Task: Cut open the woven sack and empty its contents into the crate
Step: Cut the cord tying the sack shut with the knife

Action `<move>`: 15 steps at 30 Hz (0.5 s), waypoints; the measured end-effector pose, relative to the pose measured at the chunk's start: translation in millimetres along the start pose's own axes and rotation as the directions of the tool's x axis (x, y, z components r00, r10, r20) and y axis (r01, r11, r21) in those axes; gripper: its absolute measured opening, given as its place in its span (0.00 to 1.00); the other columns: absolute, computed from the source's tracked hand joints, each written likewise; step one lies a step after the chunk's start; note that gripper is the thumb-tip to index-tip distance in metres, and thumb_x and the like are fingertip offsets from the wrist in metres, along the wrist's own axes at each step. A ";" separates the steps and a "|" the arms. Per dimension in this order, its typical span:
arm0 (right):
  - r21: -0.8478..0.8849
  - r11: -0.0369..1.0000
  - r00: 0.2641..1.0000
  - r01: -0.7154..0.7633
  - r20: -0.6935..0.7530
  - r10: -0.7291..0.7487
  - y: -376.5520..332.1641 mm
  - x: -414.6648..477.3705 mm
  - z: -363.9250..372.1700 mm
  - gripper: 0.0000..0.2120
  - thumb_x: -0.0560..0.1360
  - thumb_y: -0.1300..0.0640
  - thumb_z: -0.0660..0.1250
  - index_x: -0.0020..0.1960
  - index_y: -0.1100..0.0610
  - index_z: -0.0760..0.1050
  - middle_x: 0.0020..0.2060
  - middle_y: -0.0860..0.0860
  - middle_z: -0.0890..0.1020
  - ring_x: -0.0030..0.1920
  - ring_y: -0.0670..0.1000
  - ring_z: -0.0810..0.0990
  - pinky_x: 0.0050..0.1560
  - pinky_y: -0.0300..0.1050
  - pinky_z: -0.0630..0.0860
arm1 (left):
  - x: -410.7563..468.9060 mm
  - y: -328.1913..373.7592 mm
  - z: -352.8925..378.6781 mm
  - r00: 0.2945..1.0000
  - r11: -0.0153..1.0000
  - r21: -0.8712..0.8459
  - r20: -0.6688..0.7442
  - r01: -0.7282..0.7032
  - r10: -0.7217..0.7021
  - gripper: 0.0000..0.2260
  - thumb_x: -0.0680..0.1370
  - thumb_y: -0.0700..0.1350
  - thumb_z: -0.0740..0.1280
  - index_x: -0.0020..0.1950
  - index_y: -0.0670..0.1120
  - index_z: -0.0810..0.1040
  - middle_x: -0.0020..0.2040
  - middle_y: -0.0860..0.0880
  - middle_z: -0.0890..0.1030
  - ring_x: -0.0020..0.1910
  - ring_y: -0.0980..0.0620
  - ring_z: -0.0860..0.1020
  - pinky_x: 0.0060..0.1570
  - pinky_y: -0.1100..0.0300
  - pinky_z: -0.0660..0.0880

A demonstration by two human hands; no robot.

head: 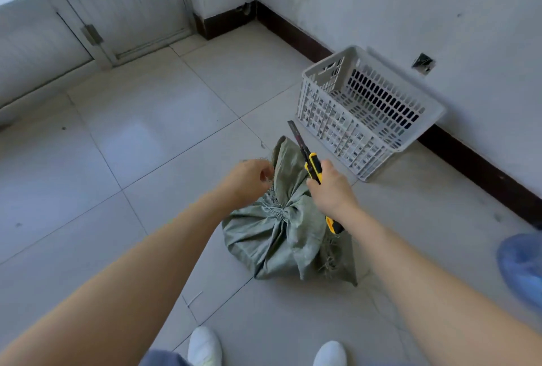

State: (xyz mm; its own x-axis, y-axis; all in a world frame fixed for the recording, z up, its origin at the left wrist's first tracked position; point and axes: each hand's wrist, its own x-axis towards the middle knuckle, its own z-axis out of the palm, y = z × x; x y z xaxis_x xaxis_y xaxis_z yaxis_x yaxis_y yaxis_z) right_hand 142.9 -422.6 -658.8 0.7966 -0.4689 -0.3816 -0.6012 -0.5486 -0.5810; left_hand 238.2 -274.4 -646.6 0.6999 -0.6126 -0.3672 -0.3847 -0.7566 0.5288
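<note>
A grey-green woven sack (281, 236) stands on the tiled floor, its neck gathered and tied with string. My left hand (249, 179) pinches the frayed top edge of the sack's loose neck. My right hand (330, 186) grips a yellow and black utility knife (312, 167) with its long blade extended, pointing up and away beside the neck. A white slatted plastic crate (390, 142) sits on the floor just beyond the sack, against the wall, with nothing visible inside it.
A white wall with a dark skirting board (481, 166) runs along the right. A door (126, 5) stands at the far left. My white shoes (205, 348) are near the bottom edge. A blue object (522, 263) lies at the right edge. A small white strip (195, 298) lies on the floor.
</note>
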 end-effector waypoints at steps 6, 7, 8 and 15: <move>0.173 0.982 0.993 -0.076 0.103 0.059 58.3 47.9 105.1 0.08 0.80 0.58 0.59 0.56 0.56 0.62 0.48 0.58 0.78 0.45 0.57 0.82 0.48 0.59 0.80 | 57.0 -81.8 105.1 0.999 1.000 -0.001 0.035 0.013 -0.013 0.13 0.77 0.36 0.60 0.58 0.44 0.78 0.55 0.46 0.80 0.50 0.49 0.76 0.48 0.59 0.72; 0.182 0.979 0.990 -0.086 0.126 0.063 66.9 55.1 120.2 0.08 0.80 0.58 0.59 0.55 0.56 0.61 0.48 0.58 0.77 0.45 0.56 0.81 0.49 0.59 0.80 | 65.7 -92.9 120.1 0.999 1.000 -0.003 0.035 0.008 -0.008 0.13 0.77 0.36 0.59 0.58 0.44 0.78 0.55 0.46 0.79 0.48 0.50 0.75 0.47 0.60 0.71; 0.158 0.984 0.988 -0.079 0.140 0.057 75.7 62.9 133.2 0.08 0.80 0.58 0.59 0.54 0.55 0.60 0.46 0.58 0.77 0.43 0.56 0.80 0.47 0.58 0.80 | 74.0 -102.7 133.7 0.999 1.000 -0.007 0.033 0.004 -0.004 0.14 0.76 0.35 0.58 0.58 0.44 0.78 0.55 0.46 0.79 0.48 0.51 0.75 0.47 0.60 0.70; 0.041 0.994 0.994 -0.105 0.042 0.104 134.2 103.2 167.2 0.07 0.80 0.60 0.58 0.54 0.59 0.62 0.36 0.53 0.67 0.32 0.52 0.67 0.34 0.47 0.65 | 119.4 -136.9 203.9 0.999 0.996 -0.083 0.021 -0.037 0.038 0.13 0.76 0.36 0.59 0.59 0.44 0.77 0.55 0.45 0.79 0.50 0.48 0.77 0.52 0.55 0.75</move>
State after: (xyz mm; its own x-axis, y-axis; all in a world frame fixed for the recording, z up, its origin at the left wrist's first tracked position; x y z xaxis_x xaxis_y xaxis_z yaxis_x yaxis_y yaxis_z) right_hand 155.0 -429.0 -896.4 0.7320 -0.4938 -0.4695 -0.6787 -0.4676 -0.5663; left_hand 251.7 -290.7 -918.8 0.6717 -0.6459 -0.3628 -0.3586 -0.7120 0.6037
